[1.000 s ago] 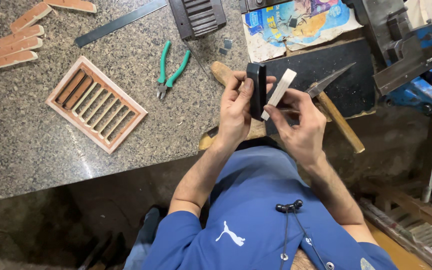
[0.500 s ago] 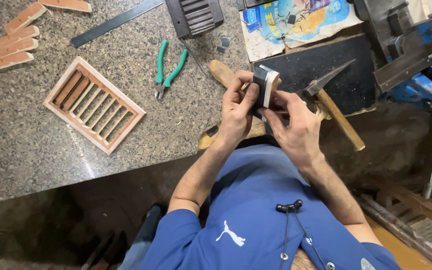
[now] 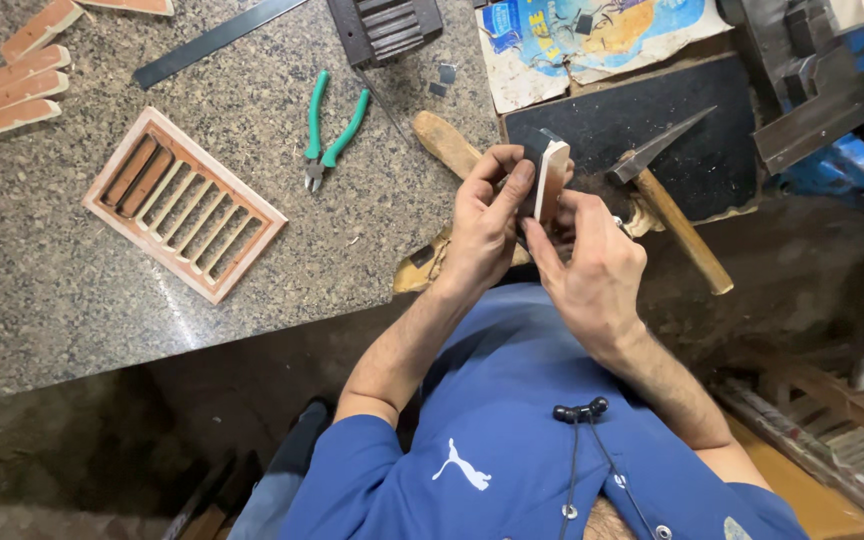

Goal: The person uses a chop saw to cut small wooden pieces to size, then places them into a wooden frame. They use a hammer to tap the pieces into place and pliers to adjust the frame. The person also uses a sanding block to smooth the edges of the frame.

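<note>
My left hand (image 3: 487,215) and my right hand (image 3: 587,262) meet in front of my chest, at the edge of the granite worktop (image 3: 52,300). Together they pinch a small pale wooden block (image 3: 550,178) held on edge, with a thin dark strip (image 3: 530,160) pressed flat against its left side. My left thumb and fingers press on the dark strip; my right fingers hold the block's lower end. A hammer (image 3: 667,200) with a wooden handle lies just right of my hands on a black mat (image 3: 632,115).
A slotted wooden frame (image 3: 184,205) lies on the worktop to the left, with green-handled pliers (image 3: 329,128) beside it. Several rounded wooden pieces (image 3: 17,85) sit at the far left. A blue vise (image 3: 832,110) stands at the right. A wooden tool handle (image 3: 447,145) lies above my left hand.
The dark strip and the pale block, held apart a second ago, are now pressed together. Both hands have closed in around them.
</note>
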